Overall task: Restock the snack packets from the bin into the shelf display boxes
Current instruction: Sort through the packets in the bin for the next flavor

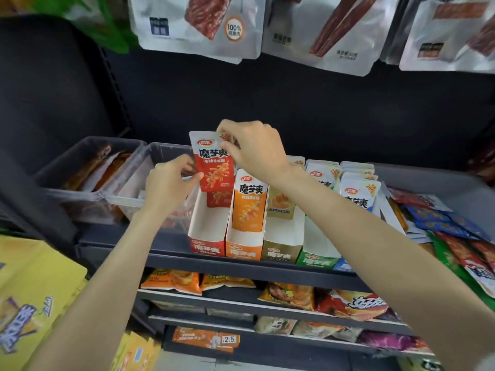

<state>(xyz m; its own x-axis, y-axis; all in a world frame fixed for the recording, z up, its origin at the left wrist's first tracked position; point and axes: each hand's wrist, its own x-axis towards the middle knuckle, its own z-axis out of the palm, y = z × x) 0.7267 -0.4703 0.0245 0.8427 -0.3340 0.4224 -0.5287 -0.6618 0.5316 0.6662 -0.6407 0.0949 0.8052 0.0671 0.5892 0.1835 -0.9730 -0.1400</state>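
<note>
A red snack packet [214,164] is held upright above the red display box [206,231], whose front half is bare. My right hand [254,148] pinches the packet's top right corner. My left hand [168,183] pinches its lower left edge. Another red packet [219,199] stands at the back of that box. To the right stand an orange box [242,246] with an orange packet [249,202], a tan box [281,250], a green box [316,257] and white-blue packets [359,191].
Clear plastic bins [91,194] with dark packets sit left of the boxes. A grey bin [439,178] at the right holds a heap of mixed packets [450,231]. Large white pouches [203,25] hang overhead. Lower shelves [241,306] carry more snacks; yellow bags [32,298] at left.
</note>
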